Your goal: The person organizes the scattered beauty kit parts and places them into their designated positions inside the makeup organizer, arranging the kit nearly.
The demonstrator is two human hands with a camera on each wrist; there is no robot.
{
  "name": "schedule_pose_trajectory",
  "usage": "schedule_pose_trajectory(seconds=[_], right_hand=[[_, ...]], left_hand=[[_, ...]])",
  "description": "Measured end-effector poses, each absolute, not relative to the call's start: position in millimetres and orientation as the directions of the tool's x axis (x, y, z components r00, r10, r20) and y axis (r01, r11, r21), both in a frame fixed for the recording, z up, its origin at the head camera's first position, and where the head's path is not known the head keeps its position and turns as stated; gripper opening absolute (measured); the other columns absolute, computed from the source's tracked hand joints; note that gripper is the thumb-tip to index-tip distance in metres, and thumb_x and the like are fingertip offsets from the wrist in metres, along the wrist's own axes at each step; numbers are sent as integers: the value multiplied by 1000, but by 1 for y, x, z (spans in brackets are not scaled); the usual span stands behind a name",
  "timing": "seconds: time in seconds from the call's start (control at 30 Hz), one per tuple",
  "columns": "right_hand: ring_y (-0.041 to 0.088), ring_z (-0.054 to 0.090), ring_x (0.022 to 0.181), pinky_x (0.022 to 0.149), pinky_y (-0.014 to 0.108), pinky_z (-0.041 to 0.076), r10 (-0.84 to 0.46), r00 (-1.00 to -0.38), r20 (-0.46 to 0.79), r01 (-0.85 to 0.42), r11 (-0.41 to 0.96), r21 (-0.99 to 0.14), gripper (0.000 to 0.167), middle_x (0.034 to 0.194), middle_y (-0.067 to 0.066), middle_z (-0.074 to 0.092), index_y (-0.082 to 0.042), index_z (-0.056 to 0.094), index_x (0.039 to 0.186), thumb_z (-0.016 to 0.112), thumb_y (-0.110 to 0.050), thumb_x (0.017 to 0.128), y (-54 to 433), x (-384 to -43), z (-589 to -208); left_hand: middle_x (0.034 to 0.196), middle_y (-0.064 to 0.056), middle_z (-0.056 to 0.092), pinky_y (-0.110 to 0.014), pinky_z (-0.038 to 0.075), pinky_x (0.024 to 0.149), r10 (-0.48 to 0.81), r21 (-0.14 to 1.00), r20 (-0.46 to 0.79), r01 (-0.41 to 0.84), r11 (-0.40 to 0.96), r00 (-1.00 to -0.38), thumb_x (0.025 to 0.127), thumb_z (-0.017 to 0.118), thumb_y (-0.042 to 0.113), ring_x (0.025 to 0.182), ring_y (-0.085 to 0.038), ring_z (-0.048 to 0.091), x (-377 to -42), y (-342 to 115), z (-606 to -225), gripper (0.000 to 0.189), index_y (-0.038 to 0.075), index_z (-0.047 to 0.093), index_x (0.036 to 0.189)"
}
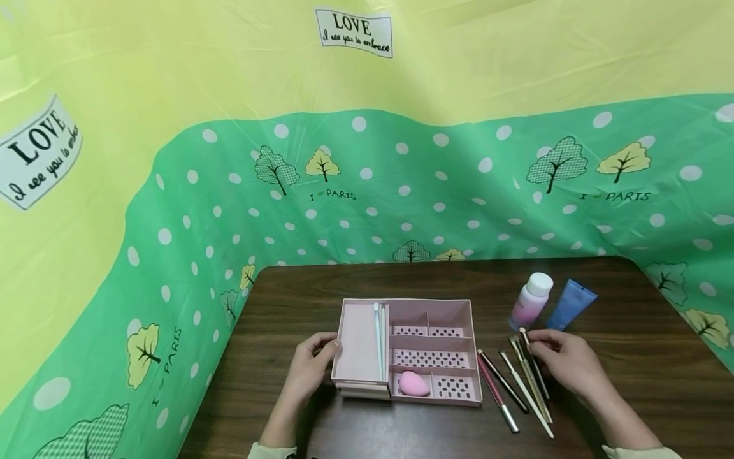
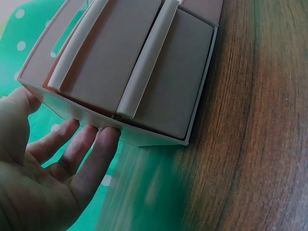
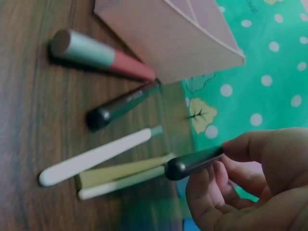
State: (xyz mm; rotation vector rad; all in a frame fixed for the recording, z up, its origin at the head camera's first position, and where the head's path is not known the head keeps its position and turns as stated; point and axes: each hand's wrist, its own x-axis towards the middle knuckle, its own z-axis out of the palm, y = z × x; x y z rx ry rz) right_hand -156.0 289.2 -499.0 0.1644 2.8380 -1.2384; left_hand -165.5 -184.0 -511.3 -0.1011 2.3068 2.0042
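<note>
My left hand (image 1: 309,368) holds the left edge of a pink cosmetics organizer (image 1: 357,347). In the left wrist view its fingertips press the side wall, below the thumb at the top corner, beside two drawers (image 2: 175,72). On the right, my right hand (image 1: 568,360) pinches a black-handled makeup brush (image 3: 195,162) between thumb and fingers, its rounded handle end pointing away from the hand. Beneath and beside it lie a white-handled brush (image 1: 526,394), gold-toned brushes (image 1: 530,376), another black brush (image 1: 503,380) and a red-and-silver brush (image 1: 497,390).
A pink sponge (image 1: 414,384) sits in the organizer's front compartment. Two slim sticks (image 1: 379,341) lie on its left tray. Behind the brushes stand a pink-and-white bottle (image 1: 531,299) and a blue tube (image 1: 570,305). A printed cloth (image 1: 367,191) hangs around the brown table (image 1: 298,287).
</note>
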Motion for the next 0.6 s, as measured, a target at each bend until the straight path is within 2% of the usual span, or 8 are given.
schedule_pose_trajectory(seconds=[0.3,0.6], right_hand=[[11,60,66,56,27,51,59,-998,-22,56,657,-751,35,97,13,72,5,67,125,64,-19,100,272,-160,-487],[8,65,74,57,35,60,34,-999,23,0,555,-832,35,105,23,72,8,62,127,64,-11,99,254,-167,-478]], left_hand=[[117,-19,62,-40,64,70,5,984,-111,-109,141,-994,100,65,20,89,-20,64,-165,-183,-512,34,0,67,127],[116,-19,63,-41,64,70,-1,983,-112,-110,145,-994,100,65,20,87,-20,65,-166,-184,-514,33,0,67,126]])
